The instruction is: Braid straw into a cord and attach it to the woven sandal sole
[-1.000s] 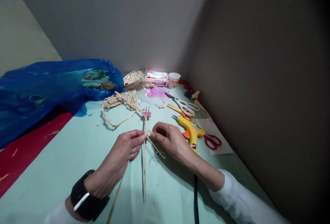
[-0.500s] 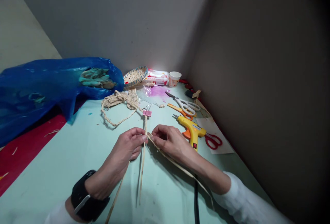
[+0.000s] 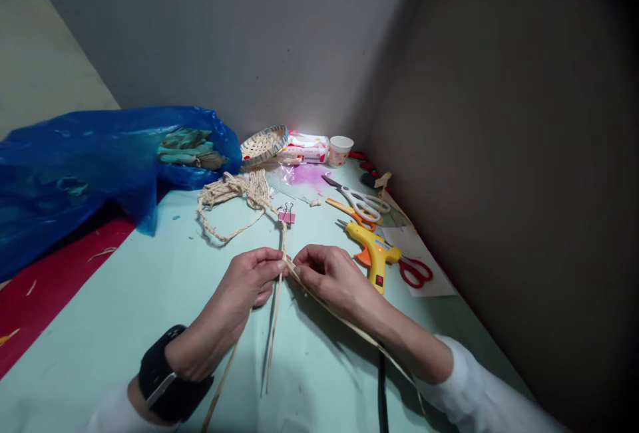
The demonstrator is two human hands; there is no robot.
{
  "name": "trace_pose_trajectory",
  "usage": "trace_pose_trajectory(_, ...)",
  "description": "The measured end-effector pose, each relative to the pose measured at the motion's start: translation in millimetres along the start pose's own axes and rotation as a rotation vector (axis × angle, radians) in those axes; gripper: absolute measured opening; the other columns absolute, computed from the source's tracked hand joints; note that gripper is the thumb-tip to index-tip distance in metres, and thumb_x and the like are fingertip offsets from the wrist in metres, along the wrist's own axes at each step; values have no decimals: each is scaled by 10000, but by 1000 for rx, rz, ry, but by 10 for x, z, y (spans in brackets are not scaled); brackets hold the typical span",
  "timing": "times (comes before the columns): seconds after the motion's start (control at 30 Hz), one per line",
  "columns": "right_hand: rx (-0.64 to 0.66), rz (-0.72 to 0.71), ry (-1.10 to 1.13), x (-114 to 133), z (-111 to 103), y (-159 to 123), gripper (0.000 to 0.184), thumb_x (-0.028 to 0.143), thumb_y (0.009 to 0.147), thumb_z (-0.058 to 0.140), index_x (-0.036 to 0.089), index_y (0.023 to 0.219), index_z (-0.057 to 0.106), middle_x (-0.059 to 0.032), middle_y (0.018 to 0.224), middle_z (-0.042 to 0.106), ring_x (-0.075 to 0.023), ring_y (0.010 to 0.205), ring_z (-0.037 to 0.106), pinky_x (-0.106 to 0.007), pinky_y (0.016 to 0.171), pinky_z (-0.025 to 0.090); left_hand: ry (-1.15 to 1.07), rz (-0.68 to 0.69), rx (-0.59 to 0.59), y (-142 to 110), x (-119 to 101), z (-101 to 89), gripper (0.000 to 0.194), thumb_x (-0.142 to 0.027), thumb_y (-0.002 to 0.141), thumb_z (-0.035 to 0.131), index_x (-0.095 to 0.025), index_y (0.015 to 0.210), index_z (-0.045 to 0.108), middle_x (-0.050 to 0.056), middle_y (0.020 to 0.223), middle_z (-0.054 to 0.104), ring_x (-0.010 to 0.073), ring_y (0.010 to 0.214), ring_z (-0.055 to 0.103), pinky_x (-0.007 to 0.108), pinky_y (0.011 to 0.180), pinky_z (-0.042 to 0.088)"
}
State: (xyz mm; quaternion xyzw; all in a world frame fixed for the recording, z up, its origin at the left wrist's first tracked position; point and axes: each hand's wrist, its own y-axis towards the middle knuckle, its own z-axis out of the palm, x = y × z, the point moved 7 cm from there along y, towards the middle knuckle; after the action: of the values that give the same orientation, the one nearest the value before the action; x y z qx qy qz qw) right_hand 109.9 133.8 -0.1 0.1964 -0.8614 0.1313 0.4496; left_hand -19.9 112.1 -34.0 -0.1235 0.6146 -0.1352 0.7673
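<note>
Pinches the lower end of a straw braid (image 3: 284, 239) between thumb and forefinger of the left hand (image 3: 249, 277), just below the centre of the frame, with the other fingers curled underneath. Pinches a long strand (image 3: 361, 333) between thumb and forefinger of the right hand (image 3: 332, 277), just beside the left fingertips, with the remaining fingers bent inward. Has the straw braid running up from between the two hands to a pink clip (image 3: 286, 218) near the middle of the frame. Trails the long strand beneath the right forearm toward the lower right, a second strand (image 3: 273, 334) from the left fingertips toward the bottom centre, and a third strand (image 3: 226, 373) from under the left palm to the bottom edge. Cannot tell exactly how the strands cross at the fingertips. Shows, up and left of the clip, a looped bundle of braid (image 3: 234, 190) on the pale green table (image 3: 164, 273). Has a yellow glue gun (image 3: 375, 247) near the right hand, on its right side, with red-handled scissors (image 3: 413, 261) just beyond. Wears a dark band (image 3: 172, 373) on the left wrist, at lower left.
</note>
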Motion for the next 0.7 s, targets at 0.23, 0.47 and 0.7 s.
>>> trace_pose_trajectory(0.23, -59, -54, -90, 138, -5, -98, 164, 285, 891, 534, 179, 799, 619, 39, 611, 569, -98, 562, 455, -225, 527, 292, 89, 26, -46, 4, -15, -7, 170, -269, 720, 691, -125, 786, 629, -73, 556, 420, 18, 409, 206, 207, 400, 103)
trace_pose_trajectory(0.47, 100, 82, 413, -51, 119, 12, 289, 371, 931, 484, 160, 775, 605, -8, 660, 627, -102, 565, 518, -219, 555, 372, 169, 71, -92, -30, -56, 14, 152, -281, 729, 653, -137, 750, 611, -62, 503, 468, 34, 404, 232, 204, 401, 125)
trace_pose_trajectory(0.7, 92, 212, 690, -215, 320, 47, 334, 449, 756, 703, 181, 766, 503, 58, 544, 514, -74, 450, 398, -198, 442, 278, 194, 104, -159, -18, -68, -20, 120, -246, 693, 679, -147, 746, 635, -91, 447, 386, 53, 397, 251, 208, 390, 142)
